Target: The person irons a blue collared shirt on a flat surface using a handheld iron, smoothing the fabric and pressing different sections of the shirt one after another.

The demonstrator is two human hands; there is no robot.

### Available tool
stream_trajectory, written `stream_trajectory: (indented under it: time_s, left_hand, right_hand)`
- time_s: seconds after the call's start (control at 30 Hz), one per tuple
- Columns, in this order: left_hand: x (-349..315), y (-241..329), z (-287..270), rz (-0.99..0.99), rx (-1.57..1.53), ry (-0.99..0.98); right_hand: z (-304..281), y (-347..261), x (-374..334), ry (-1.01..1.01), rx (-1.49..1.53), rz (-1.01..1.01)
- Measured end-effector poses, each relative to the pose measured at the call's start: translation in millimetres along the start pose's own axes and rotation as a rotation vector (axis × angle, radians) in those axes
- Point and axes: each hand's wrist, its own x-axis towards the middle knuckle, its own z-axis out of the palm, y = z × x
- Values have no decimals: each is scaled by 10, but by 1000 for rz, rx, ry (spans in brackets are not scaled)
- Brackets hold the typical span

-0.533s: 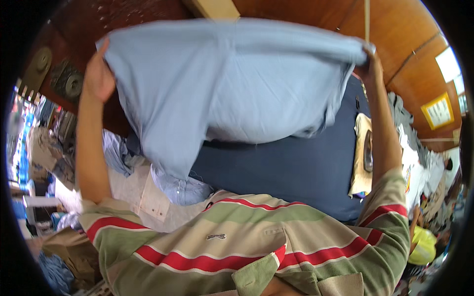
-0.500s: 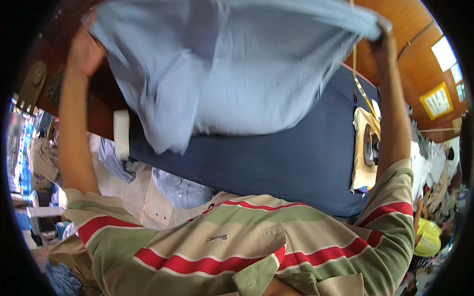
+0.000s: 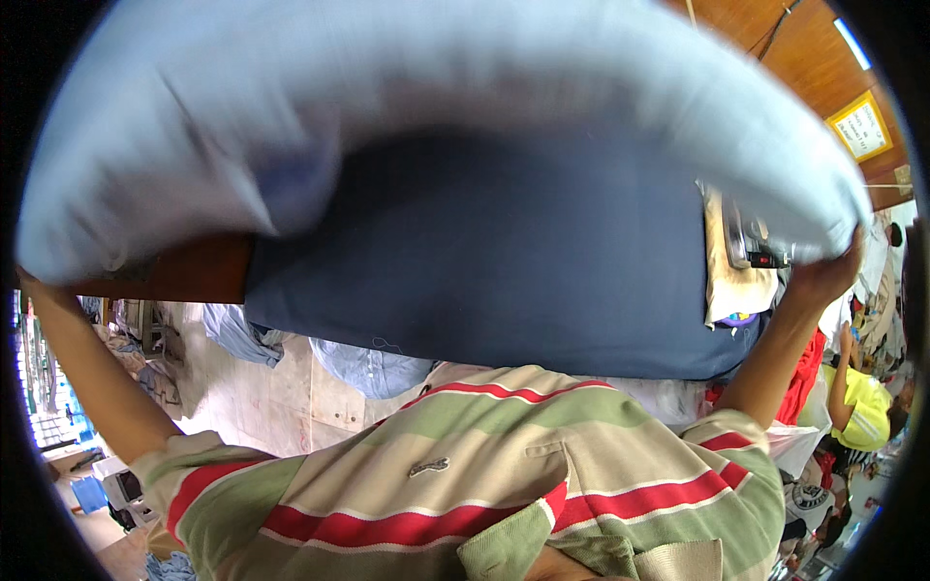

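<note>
Cloth (image 3: 465, 58), pale blue, is gripped at left by the left hand (image 3: 31, 281) and at right by the right hand (image 3: 830, 277), arched across the far side of the dark table (image 3: 484, 300).

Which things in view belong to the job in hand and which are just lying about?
In use: light-blue cloth, held by left hand and right hand; navy-covered table beneath; probably the iron.
Lying about: blue shirt, crumpled blue garment past the table edge.

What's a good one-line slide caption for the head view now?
Left hand and right hand hold a motion-blurred light-blue cloth above a navy-covered table, clothes iron at right.
</note>
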Motion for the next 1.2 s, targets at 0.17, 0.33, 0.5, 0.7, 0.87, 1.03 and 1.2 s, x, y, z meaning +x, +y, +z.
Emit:
stream_trajectory:
  time_s: [0.17,0.33,0.5,0.7,0.87,1.03,1.2]
  left_hand:
    - [-860,-2068,773,-728,-179,57]
    - [-1686,-3192,1281,-1158,-525,-14]
    - [-2321,-3380,1601,-759,34,-148]
    - [-2411,-2972,1657,-472,361,350]
    - [-2945,-2880,1276,-478,626,241]
    - [-3526,-3362,1348,-631,970,188]
    - [-3004,-3525,1910,-139,1319,465]
  right_hand:
    - [-1289,1038,-866,-53,-185,527]
    - [-1728,1665,-1379,-223,-438,583]
    - [-1883,1654,-1394,-491,-613,363]
    - [-2246,1240,-1163,-336,-490,337]
    - [-2607,766,-1675,-491,-817,314]
    - [-3541,916,-2454,-448,-1061,295]
    - [-3086,1102,-2172,-379,-1169,-180]
